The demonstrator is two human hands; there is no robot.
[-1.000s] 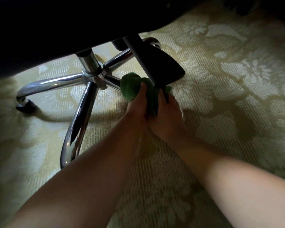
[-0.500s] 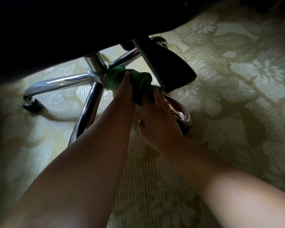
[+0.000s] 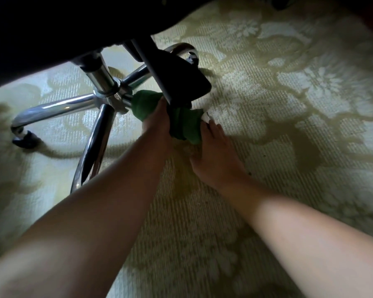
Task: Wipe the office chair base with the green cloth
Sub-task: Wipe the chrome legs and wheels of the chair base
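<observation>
Right hand [image 3: 213,160] has closed onto the green cloth [image 3: 185,125] on the chair base's [image 3: 108,100] four-o'clock leg.
Left hand [image 3: 157,121] grips it too; mid-wipe, remaining legs next.

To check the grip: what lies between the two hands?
Only the bunched green cloth, touching both left hand and right hand, head view.

Chair base [image 3: 58,108] and centre column [image 3: 101,79]: polished chrome metal, smooth, mirror-glossy. Cloth [image 3: 186,125] is soft matt green fabric, creased; caster [image 3: 25,140] and lever paddle [image 3: 185,80] look like black matt plastic. Carpet [image 3: 289,130]: woven textile, ribbed and rough, matt, with a pale floral pattern.
</observation>
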